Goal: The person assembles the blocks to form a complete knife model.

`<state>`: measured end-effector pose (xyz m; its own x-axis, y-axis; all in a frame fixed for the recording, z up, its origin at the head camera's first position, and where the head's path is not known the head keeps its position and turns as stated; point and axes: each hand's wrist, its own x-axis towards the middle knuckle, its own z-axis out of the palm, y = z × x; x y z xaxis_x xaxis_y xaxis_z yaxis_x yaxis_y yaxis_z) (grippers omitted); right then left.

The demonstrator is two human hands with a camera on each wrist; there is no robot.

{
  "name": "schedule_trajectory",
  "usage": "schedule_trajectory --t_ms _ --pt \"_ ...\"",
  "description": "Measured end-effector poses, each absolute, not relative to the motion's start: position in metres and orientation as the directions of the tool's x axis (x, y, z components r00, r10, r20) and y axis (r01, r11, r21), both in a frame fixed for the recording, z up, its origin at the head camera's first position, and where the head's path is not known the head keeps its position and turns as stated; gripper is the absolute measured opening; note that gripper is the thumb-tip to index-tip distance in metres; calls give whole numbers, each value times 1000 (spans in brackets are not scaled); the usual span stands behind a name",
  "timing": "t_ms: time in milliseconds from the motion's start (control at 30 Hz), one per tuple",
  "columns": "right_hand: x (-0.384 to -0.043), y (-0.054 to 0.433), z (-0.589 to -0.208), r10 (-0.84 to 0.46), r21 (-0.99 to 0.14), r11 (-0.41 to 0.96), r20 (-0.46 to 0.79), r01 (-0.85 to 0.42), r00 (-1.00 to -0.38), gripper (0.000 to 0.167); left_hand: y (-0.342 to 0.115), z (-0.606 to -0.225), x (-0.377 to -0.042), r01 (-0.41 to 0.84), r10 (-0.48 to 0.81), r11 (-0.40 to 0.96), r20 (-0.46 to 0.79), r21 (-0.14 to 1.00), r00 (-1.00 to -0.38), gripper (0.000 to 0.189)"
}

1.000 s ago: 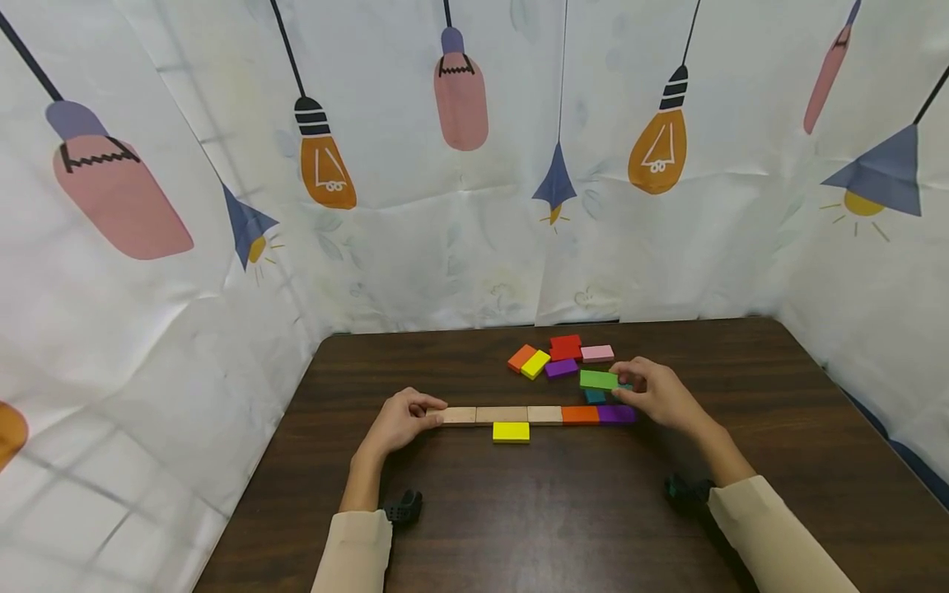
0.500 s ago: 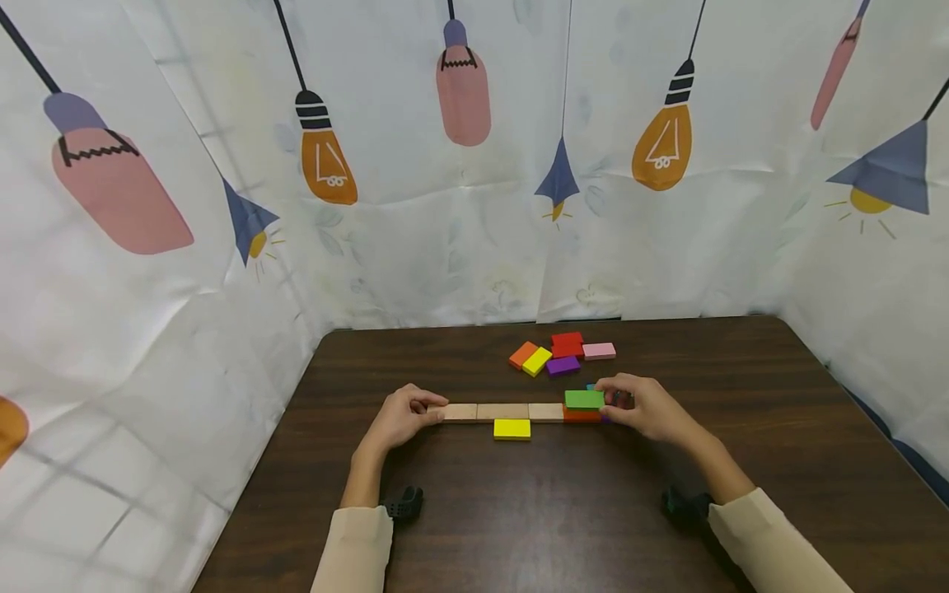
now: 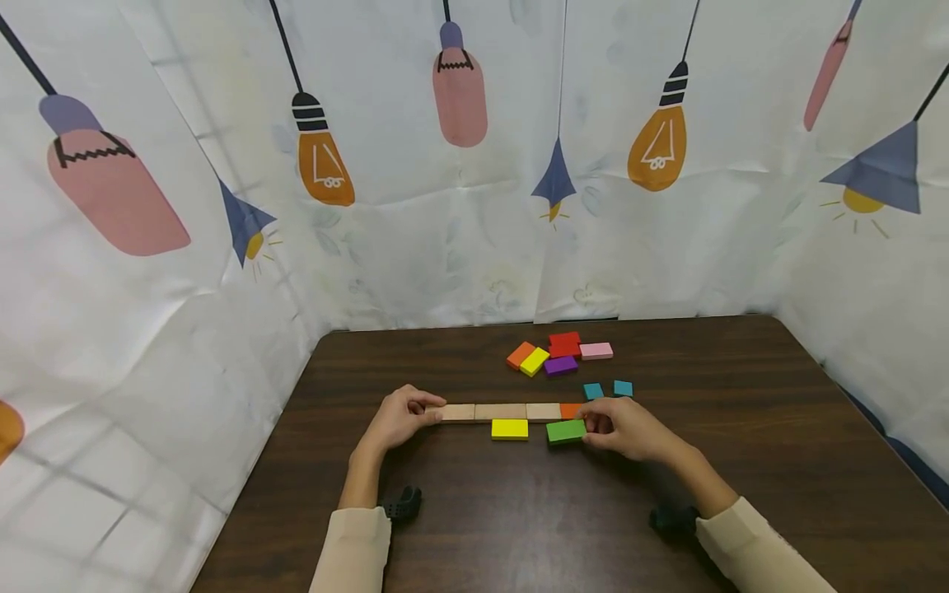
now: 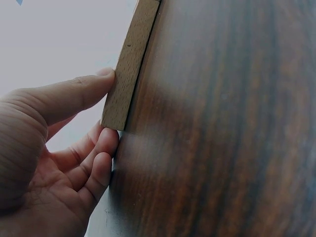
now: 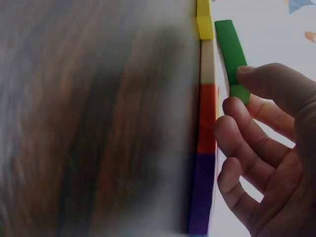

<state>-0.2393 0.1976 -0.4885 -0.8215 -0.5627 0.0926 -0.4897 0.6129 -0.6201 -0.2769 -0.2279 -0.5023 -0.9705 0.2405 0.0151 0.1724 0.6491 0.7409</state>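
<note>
A row of flat blocks lies across the table: plain wooden blocks at the left, then an orange block and a purple block. My left hand holds the row's left end, with thumb and fingers around the end wooden block. Between thumb and fingertips my right hand pinches a green block by its right end. That block hangs just in front of the row, tilted slightly. A yellow block lies against the row's front side. From the head, my right hand covers the purple block.
Behind the row, two small teal blocks lie near my right hand. Farther back is a loose cluster of red, pink, purple, yellow and orange blocks. A patterned cloth hangs behind the dark wooden table.
My right hand has carried the green block left and toward me, from behind the row across the orange block to its front. The teal blocks have come into view. My left hand stays put.
</note>
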Motion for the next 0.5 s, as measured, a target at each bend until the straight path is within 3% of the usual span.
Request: schedule_trajectory --t_ms 500 --pt "-236 172 -491 -479 -552 728 16 -407 -878 23 -227 -503 -276 172 243 646 13 744 -970 17"
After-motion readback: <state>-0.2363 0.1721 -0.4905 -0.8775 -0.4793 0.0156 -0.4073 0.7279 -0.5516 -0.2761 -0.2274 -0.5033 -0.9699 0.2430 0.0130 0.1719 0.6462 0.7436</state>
